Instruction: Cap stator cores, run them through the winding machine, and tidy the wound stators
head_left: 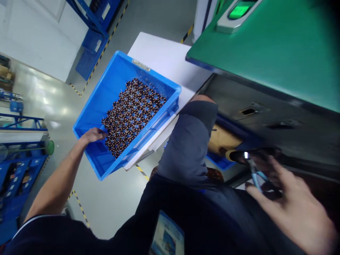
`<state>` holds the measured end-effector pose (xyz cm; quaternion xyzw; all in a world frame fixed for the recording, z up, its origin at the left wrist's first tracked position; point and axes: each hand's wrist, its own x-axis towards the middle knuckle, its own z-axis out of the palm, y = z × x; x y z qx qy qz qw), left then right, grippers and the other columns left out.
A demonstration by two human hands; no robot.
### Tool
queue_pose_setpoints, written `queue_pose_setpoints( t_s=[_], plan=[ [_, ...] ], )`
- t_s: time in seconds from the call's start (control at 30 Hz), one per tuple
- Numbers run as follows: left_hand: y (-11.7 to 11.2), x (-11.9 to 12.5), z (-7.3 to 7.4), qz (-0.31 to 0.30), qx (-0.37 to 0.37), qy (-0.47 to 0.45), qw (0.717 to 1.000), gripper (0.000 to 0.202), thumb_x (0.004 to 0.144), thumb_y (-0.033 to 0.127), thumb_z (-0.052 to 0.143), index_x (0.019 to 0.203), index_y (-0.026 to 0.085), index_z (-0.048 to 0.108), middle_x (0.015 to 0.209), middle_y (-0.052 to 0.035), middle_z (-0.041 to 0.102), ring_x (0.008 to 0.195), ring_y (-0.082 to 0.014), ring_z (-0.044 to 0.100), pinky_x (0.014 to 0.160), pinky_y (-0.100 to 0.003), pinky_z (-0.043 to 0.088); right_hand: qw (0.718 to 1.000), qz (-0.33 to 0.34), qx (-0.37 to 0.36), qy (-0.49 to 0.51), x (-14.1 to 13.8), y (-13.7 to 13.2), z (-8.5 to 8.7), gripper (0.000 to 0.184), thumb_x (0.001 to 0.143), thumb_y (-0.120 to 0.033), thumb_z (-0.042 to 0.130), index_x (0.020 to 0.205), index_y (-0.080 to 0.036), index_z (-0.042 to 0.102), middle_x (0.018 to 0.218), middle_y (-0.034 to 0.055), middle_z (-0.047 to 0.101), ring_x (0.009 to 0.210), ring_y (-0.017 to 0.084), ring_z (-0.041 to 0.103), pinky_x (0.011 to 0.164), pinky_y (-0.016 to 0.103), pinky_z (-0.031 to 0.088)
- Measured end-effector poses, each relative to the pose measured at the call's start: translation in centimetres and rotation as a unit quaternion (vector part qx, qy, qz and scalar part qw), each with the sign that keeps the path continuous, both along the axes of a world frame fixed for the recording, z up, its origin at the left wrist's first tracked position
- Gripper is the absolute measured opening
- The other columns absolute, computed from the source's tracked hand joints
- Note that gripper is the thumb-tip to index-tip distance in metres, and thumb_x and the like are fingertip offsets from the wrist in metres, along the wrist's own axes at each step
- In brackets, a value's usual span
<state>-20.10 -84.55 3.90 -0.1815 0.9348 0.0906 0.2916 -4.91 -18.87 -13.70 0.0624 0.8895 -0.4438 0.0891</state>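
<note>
A blue plastic bin (97, 95) stands tilted in view at the left of centre, with rows of small copper-wound coils (132, 113) laid close together on its floor. My left hand (93, 135) reaches over the bin's near-left wall, its fingers closed at a coil on the edge of the rows. At the lower right, my right hand (294, 202) holds nippers (255, 175) with light blue handles, the handles between thumb and fingers. The hand and the tool are blurred by motion, and the lower fingers are in shadow.
The bin rests on a white surface (159, 46). A green worktop (278, 49) with a green-lit device (239, 12) juts in from the upper right. Beneath it sits a blue tray with a cardboard-coloured lining (223, 138). My knee (183, 134) is between bin and bench. Blue shelving (21, 177) is at left.
</note>
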Motion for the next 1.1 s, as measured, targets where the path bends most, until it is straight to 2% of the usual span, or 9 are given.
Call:
queue_pose_setpoints(
  t_s=[0.1, 0.17, 0.23, 0.33, 0.43, 0.53, 0.67, 0.83, 1.1],
  plan=[
    [3.7, -3.0, 2.7, -0.077, 0.059, 0.148, 0.984, 0.065, 0.080, 0.086, 0.093, 0.084, 0.023, 0.078, 0.055, 0.0067, 0.067, 0.060, -0.0162, 0.066, 0.073, -0.026, 0.055, 0.999, 0.021, 0.044, -0.009, -0.8, -1.6, 1.8, 0.078, 0.097, -0.060, 0.075, 0.168, -0.031, 0.065, 0.136, 0.0185, 0.078, 0.118, 0.043, 0.080, 0.098, 0.061, 0.064],
    [8.7, -5.7, 4.6, -0.122, 0.103, 0.251, 0.955, 0.070, 0.075, 0.086, 0.097, 0.102, 0.023, 0.084, 0.071, 0.0062, 0.079, 0.057, -0.0117, 0.062, 0.074, -0.026, 0.057, 0.999, 0.037, 0.011, -0.015, -1.9, -2.8, 3.7, 0.061, 0.099, -0.049, 0.071, 0.155, -0.023, 0.073, 0.135, 0.0172, 0.080, 0.122, 0.039, 0.081, 0.103, 0.055, 0.066],
    [16.0, -8.2, 6.4, -0.243, 0.097, 0.370, 0.892, 0.072, 0.091, 0.081, 0.086, 0.132, 0.022, 0.083, 0.108, 0.0037, 0.087, 0.075, -0.0070, 0.069, 0.100, -0.038, 0.061, 0.998, 0.041, -0.022, -0.035, -2.9, -3.9, 5.4, 0.055, 0.097, -0.035, 0.069, 0.150, -0.018, 0.075, 0.131, 0.0157, 0.081, 0.114, 0.032, 0.082, 0.100, 0.048, 0.067],
    [29.2, -10.7, 8.2, -0.404, 0.214, 0.412, 0.788, 0.069, 0.104, 0.068, 0.077, 0.147, 0.014, 0.071, 0.141, -0.0058, 0.074, 0.127, -0.0271, 0.075, 0.117, -0.060, 0.055, 0.998, 0.039, -0.024, -0.032, -3.8, -4.8, 7.2, 0.058, 0.093, -0.024, 0.070, 0.150, -0.017, 0.076, 0.134, 0.0145, 0.080, 0.121, 0.030, 0.081, 0.109, 0.045, 0.065],
    [41.5, -12.9, 6.9, -0.487, 0.335, 0.390, 0.706, 0.051, 0.104, 0.038, 0.084, 0.147, 0.014, 0.069, 0.143, -0.0118, 0.071, 0.135, -0.0336, 0.073, 0.118, -0.058, 0.057, 0.999, 0.024, -0.020, -0.027, -3.4, -4.9, 8.6, 0.064, 0.091, -0.018, 0.070, 0.155, -0.019, 0.074, 0.132, 0.0119, 0.079, 0.120, 0.027, 0.079, 0.109, 0.043, 0.064],
    [48.8, -14.9, 3.6, -0.487, 0.339, 0.366, 0.717, 0.036, 0.098, 0.029, 0.089, 0.130, 0.021, 0.076, 0.119, -0.0070, 0.076, 0.113, -0.0319, 0.078, 0.106, -0.047, 0.061, 0.999, -0.006, -0.040, -0.024, -2.3, -4.4, 9.6, 0.066, 0.091, -0.014, 0.068, 0.157, -0.019, 0.073, 0.128, 0.0107, 0.079, 0.114, 0.026, 0.077, 0.106, 0.041, 0.064],
    [50.0, -14.8, 2.1, -0.485, 0.323, 0.381, 0.718, 0.015, 0.103, 0.036, 0.083, 0.102, 0.022, 0.079, 0.098, -0.0039, 0.078, 0.095, -0.0271, 0.076, 0.094, -0.040, 0.058, 0.996, -0.075, -0.057, 0.000, -0.6, -3.4, 10.3, 0.052, 0.092, -0.017, 0.069, 0.143, -0.018, 0.081, 0.104, 0.0047, 0.074, 0.089, 0.021, 0.072, 0.087, 0.033, 0.063],
    [46.0, -7.3, 4.4, -0.431, 0.410, 0.407, 0.693, 0.009, 0.102, 0.024, 0.079, 0.094, 0.022, 0.076, 0.108, -0.0038, 0.081, 0.084, -0.0164, 0.075, 0.076, -0.029, 0.060, 0.974, -0.152, -0.142, 0.085, 0.5, -3.1, 12.2, 0.044, 0.104, -0.017, 0.064, 0.143, -0.025, 0.082, 0.110, 0.0042, 0.077, 0.100, 0.020, 0.075, 0.095, 0.032, 0.063],
    [42.5, 0.1, 2.5, -0.395, 0.401, 0.418, 0.713, 0.025, 0.097, 0.033, 0.098, 0.090, 0.023, 0.076, 0.106, -0.0018, 0.082, 0.085, -0.0141, 0.079, 0.073, -0.026, 0.060, 0.964, -0.081, -0.228, 0.113, -0.8, -4.3, 15.5, 0.081, 0.099, -0.002, 0.060, 0.169, -0.044, 0.066, 0.131, 0.0006, 0.078, 0.113, 0.018, 0.072, 0.104, 0.032, 0.060]
  ],
)
